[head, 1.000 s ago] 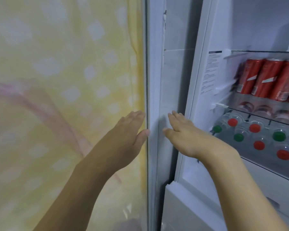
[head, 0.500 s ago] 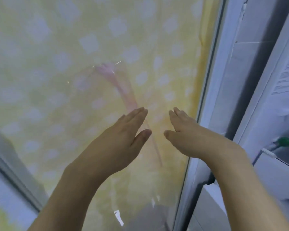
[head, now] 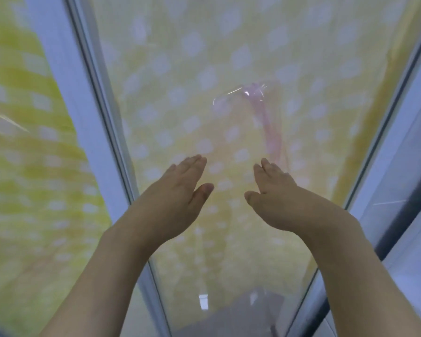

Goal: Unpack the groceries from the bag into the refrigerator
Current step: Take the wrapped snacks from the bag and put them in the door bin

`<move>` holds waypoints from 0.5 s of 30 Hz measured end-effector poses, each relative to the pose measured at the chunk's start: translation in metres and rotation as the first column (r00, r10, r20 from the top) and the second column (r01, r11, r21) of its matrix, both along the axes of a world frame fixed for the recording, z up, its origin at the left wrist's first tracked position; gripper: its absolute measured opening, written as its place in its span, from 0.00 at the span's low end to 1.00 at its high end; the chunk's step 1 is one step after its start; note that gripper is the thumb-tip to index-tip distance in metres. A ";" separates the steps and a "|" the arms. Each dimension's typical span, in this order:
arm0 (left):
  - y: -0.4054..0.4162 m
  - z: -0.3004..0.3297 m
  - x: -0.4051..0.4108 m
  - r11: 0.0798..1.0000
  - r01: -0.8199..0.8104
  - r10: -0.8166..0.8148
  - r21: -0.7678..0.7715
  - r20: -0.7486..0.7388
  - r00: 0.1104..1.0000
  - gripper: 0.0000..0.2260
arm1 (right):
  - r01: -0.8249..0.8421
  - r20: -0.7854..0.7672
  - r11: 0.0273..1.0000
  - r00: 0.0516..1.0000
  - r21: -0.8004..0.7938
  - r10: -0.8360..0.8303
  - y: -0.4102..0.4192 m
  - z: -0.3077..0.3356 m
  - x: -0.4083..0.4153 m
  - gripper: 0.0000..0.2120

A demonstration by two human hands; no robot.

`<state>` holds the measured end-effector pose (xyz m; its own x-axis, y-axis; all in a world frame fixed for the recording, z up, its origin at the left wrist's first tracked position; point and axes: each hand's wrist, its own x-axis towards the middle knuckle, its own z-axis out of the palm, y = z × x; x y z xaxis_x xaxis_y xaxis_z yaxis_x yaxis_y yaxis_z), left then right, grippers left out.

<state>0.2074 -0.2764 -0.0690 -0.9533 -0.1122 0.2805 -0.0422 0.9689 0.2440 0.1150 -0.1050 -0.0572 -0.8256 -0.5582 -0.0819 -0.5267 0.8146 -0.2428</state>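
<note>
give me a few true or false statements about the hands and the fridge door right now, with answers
1. Both hands are open with fingers straight. True: the left hand and right hand are flat and empty.
2. The right hand holds a red can. False: it holds nothing, and no can is in view.
3. The door panel is yellow with pale spots. True.
4. The hands are clasped together. False: a gap separates them.
5. A pink streak shows above the right hand. True.

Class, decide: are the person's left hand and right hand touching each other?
Apart. The head view shows the left hand and right hand open and side by side, with yellow dotted door panel visible between their thumbs.
</note>
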 end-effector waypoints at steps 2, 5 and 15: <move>-0.010 0.000 0.015 0.999 -0.036 0.036 -0.002 -0.004 0.999 0.27 | -0.036 0.000 0.999 0.999 -0.003 0.036 -0.014 -0.001 0.012 0.30; -0.026 0.001 0.042 0.995 -0.097 0.097 0.011 -0.001 0.995 0.27 | -0.078 -0.001 0.997 0.997 -0.005 0.078 -0.038 -0.003 0.030 0.30; -0.082 0.002 0.150 0.942 -0.335 0.335 0.023 -0.073 0.939 0.26 | -0.342 -0.016 0.940 0.939 0.001 0.342 -0.128 -0.001 0.107 0.29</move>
